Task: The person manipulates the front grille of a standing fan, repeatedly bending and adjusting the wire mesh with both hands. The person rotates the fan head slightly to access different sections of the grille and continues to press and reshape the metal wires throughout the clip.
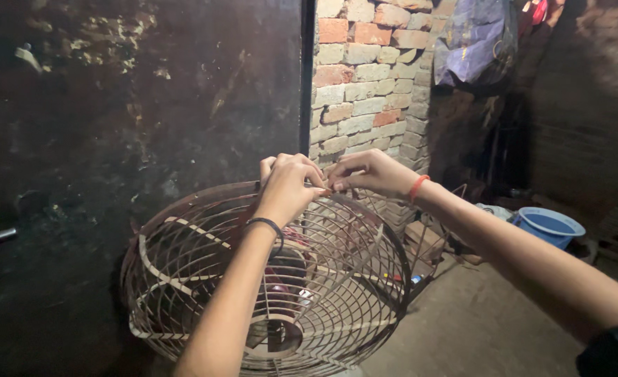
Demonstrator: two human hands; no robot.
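Observation:
A large round fan with a rusty wire cage [337, 293] stands tilted on the floor in front of me. Both my hands meet at the top rim of the cage. My left hand [288, 185], with a black band on the wrist, curls its fingers over the rim. My right hand [368, 172], with an orange band on the wrist, pinches something small at the same spot; what it pinches is too small to tell. The fan's hub and blades [284, 279] show through the wires below my left forearm.
A dark rusty metal door [134, 105] fills the left. A bare brick wall [365, 77] stands behind the fan. A purple bag [473, 42] hangs at the upper right. A blue plastic tub [549, 227] sits on the floor at the right, beside clutter.

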